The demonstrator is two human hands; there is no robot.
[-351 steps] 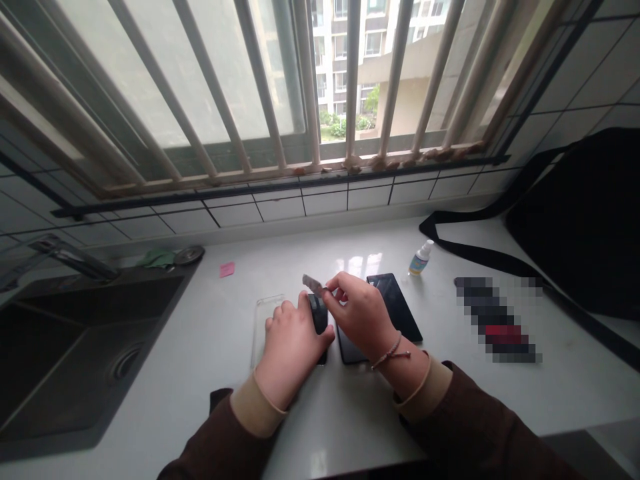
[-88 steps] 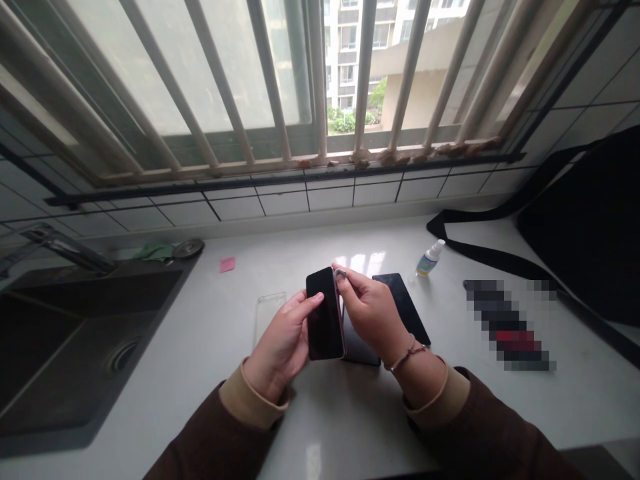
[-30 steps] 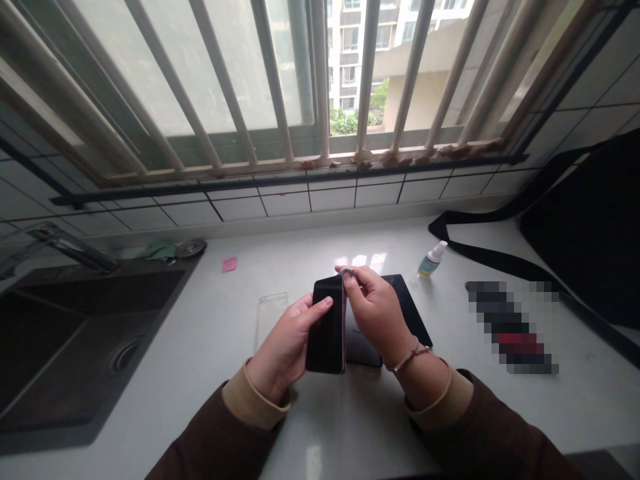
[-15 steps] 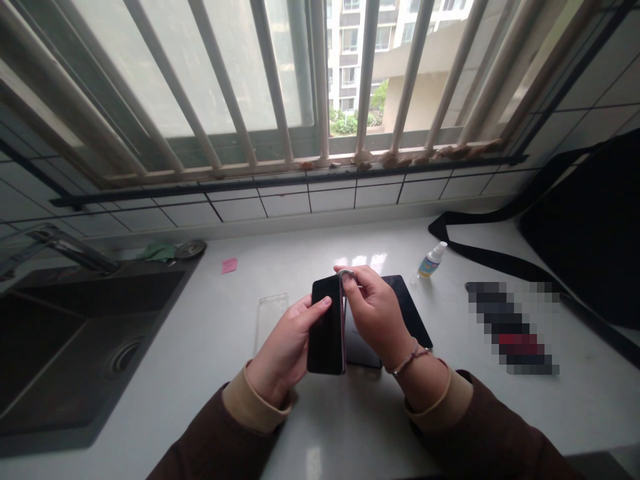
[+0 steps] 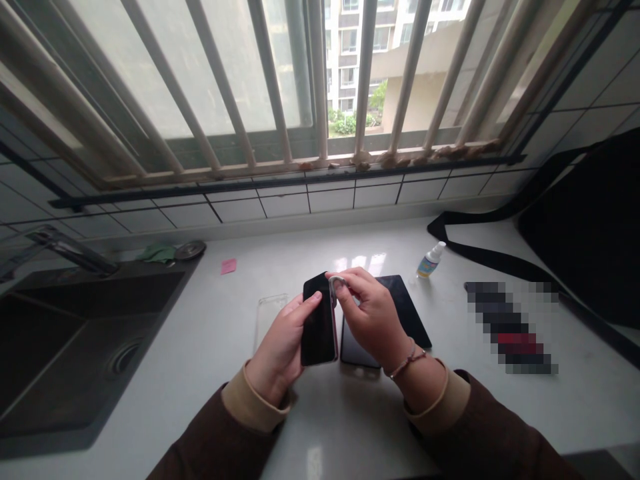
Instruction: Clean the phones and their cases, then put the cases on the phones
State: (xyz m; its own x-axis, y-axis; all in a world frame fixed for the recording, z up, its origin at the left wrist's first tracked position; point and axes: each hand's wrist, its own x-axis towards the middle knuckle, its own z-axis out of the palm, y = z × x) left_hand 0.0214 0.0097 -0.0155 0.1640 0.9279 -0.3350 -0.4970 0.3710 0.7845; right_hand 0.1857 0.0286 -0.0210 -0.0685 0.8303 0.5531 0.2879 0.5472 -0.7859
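Note:
My left hand is closed round a smartphone, thumb on its dark screen and fingers behind it. The phone is tilted above the counter. At its upper right edge, my right hand pinches a small pale grey, folded cloth-like piece against the phone. Partly under my right hand and forearm lie a smaller dark-screened device and a black tablet. A clear phone case rests beside my left hand, which hides part of it.
A small spray bottle stands behind the tablet. A pink sticky note lies at the back left. The dark sink with its faucet is on the left. A black bag with a strap and a blurred-out object are on the right.
Both hands and the phone have shifted slightly left. The phone has turned a little, and the grey piece has moved left and slightly down along its edge.

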